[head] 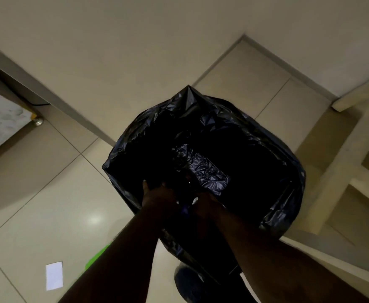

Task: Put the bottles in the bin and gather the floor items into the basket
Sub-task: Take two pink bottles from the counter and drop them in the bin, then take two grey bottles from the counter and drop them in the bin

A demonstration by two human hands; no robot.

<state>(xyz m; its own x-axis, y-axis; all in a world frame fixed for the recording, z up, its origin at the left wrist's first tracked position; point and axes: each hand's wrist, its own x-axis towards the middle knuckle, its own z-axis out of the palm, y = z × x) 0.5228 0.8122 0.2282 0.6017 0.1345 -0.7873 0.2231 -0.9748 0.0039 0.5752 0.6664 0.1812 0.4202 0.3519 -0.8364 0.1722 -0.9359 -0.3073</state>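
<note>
A bin lined with a black plastic bag (273, 149) stands on the tiled floor in a corner, its mouth open toward me. My left hand (155, 193) and my right hand (207, 204) are side by side over the near rim, reaching into the opening. Between them they hold a dark bottle (188, 182), with a small purple and white part showing lower down between the hands. The light is dim and most of the bottle is hidden. Crumpled bag lining shows at the bottom of the bin.
A white sheet of paper (54, 275) lies on the floor at lower left, beside a bright green item (97, 256) partly hidden by my left arm. A dark round object (185, 283) sits below the bin. Flower-patterned furniture (2, 125) stands left; stone ledges (354, 99) rise right.
</note>
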